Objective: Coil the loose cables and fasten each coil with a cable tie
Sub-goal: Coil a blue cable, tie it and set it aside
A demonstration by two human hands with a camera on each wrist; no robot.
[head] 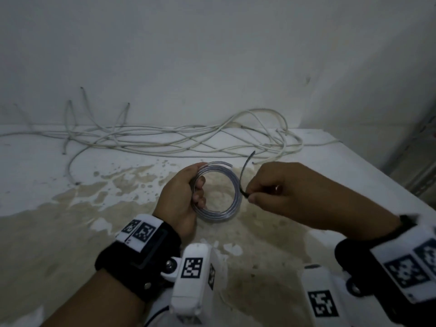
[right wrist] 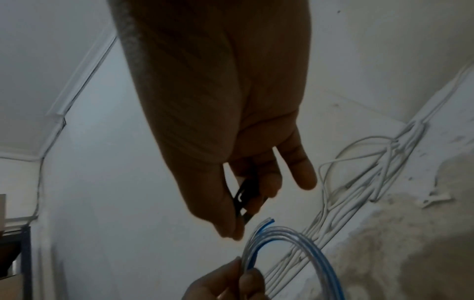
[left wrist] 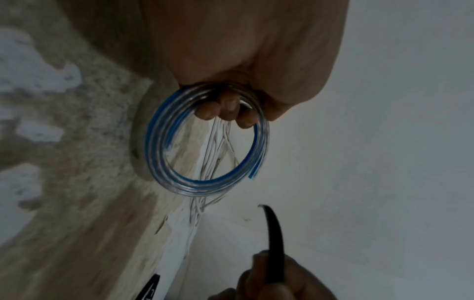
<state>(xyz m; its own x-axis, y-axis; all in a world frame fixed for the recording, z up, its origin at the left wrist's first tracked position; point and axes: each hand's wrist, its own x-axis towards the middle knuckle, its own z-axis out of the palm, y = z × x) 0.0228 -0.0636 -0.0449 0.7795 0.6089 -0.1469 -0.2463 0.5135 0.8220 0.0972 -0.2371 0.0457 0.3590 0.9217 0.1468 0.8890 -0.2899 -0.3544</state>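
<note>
Head view: my left hand [head: 181, 197] holds a clear cable coil [head: 218, 190] up above the stained white bench [head: 70, 208]; my right hand [head: 283, 192] is just beside the coil's right edge.
Left grip: fingers curled through the ring, thumb outside, closed round the coil's left arc. The left wrist view shows the coil [left wrist: 205, 142] hanging as an open ring with a blue stripe, one cut end free at the lower right.
Right grip: thumb and fingertips pinch the lower end of a black cable tie [head: 246, 175]. The right wrist view shows the tie [right wrist: 243, 194] between thumb and bent fingers, the little finger sticking out free.
Key relation: the tie lies at the right arc of the coil, directly opposite my left grip. Its long axis runs upward and slightly away from me, with the free tip curving above the ring, roughly tangent to the strands there. Whether it touches the strands, I cannot tell.
Nearer hand: the right hand is nearest the unbound arc.
Judgement: the coil is formed but unfastened; the tie has yet to be passed round the bundle.
Remaining work: loose white cables [head: 165, 138] lie tangled along the back of the bench, against the wall [head: 212, 55].
</note>
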